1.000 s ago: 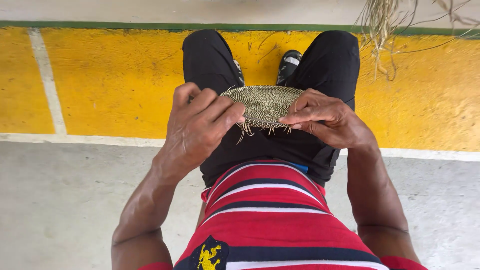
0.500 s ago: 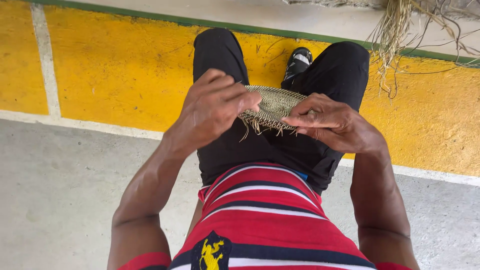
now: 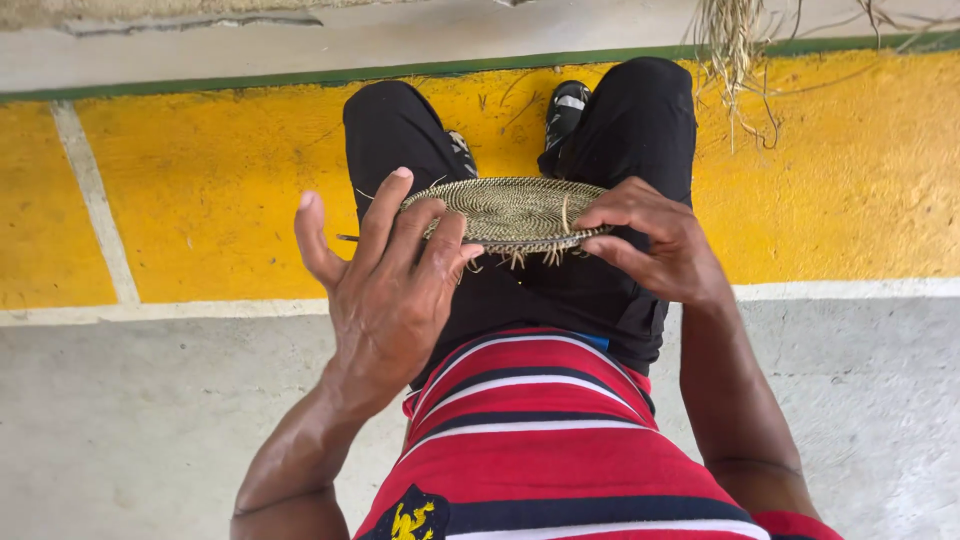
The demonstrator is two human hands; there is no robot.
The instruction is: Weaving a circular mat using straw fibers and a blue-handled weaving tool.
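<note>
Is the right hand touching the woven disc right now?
Touching. The head view shows the right hand pinching the woven disc at its right edge, thumb underneath and fingers curled over the rim, with no gap visible.

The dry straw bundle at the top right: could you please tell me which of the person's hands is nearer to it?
Right. The right hand grips the woven disc's right edge, below the dry straw bundle; the left hand is across the disc, farther away.

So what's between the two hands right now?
In the head view, the round woven disc spans between the left hand and right hand, over black-trousered knees.
</note>
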